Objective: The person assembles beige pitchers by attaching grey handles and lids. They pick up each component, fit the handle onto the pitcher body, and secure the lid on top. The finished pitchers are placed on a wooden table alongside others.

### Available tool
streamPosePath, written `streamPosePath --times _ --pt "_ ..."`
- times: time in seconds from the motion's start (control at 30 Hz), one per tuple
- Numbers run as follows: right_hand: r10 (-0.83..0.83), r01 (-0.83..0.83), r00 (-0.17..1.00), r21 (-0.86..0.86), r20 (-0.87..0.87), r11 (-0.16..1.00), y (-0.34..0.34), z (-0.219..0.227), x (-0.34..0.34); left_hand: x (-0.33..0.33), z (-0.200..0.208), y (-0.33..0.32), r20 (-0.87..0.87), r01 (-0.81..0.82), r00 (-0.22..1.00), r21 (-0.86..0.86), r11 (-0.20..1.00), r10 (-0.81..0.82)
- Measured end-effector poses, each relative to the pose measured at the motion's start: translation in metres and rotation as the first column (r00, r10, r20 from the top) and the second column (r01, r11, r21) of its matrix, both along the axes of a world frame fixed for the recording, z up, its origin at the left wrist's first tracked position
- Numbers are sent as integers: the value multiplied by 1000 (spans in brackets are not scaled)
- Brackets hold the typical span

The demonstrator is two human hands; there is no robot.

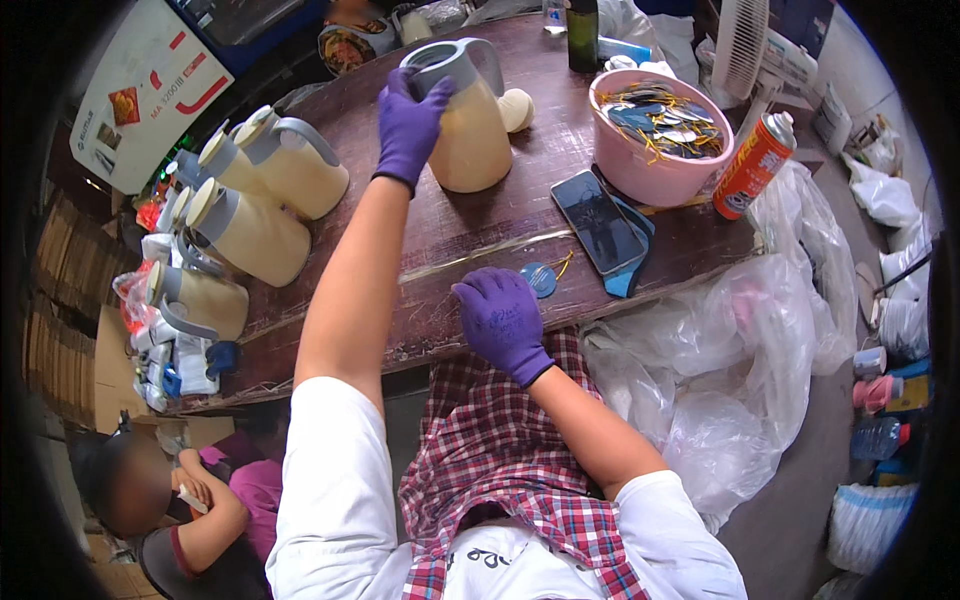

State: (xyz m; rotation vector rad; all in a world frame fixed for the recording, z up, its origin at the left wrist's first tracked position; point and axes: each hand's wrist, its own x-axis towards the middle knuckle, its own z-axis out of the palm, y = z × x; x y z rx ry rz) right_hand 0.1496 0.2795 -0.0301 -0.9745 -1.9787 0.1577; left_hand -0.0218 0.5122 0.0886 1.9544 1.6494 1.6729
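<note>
The pink bucket [640,172] is containing stringed tags [660,120]. Left of it, the left hand [408,125] is clasping a beige vacuum jug [472,145]; nearer, by the table [430,310] edge, the right hand [502,320] is curling, its grip I cannot tell.

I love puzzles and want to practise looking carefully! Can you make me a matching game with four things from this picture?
1. Bucket
2. Spray can
3. Phone
4. Left hand

A. Lying with its screen facing up
B. In a purple glove, at a jug
C. Pink and full
D. Mostly red-orange

Right pairs: 1-C, 2-D, 3-A, 4-B.
</note>
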Motion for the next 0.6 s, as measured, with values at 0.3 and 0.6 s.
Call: streamPosePath --times 0.3,0.6 --pt "16 -12 998 72 -55 997 15 -19 13 -110 44 -124 113 417 908 -325 849 -403" --pt "166 -360 770 -204 -617 910 -90 -15 157 -161 25 -140 -773 170 626 -1 986 -109"
